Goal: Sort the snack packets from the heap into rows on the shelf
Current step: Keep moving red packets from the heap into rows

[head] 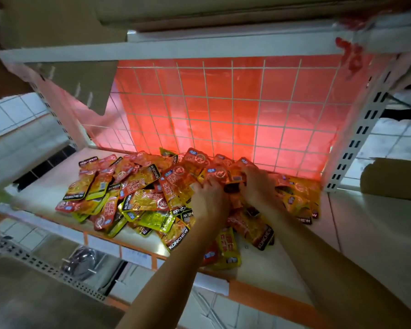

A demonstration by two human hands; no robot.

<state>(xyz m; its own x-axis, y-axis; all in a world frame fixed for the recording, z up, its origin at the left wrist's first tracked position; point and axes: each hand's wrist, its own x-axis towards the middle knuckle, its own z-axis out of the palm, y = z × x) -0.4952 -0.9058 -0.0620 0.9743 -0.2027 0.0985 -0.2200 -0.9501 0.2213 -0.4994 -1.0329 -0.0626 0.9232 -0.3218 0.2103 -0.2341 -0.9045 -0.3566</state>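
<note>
A heap of snack packets (133,193), red, orange and yellow-green with black KONCHEW strips, covers the white shelf (45,193). Both my hands reach into its middle. My left hand (210,200) lies on the packets with its fingers curled into them. My right hand (259,184) grips a small bunch of red packets (221,173) near the back grid. More orange packets (299,198) lie to the right of my right forearm. How many packets each hand holds is hidden by the fingers.
A white wire grid (223,110) with red film behind it closes the back of the shelf. White slotted uprights (365,124) stand at the right. An orange price rail (119,241) runs along the front edge. A metal pan (81,262) sits on the level below.
</note>
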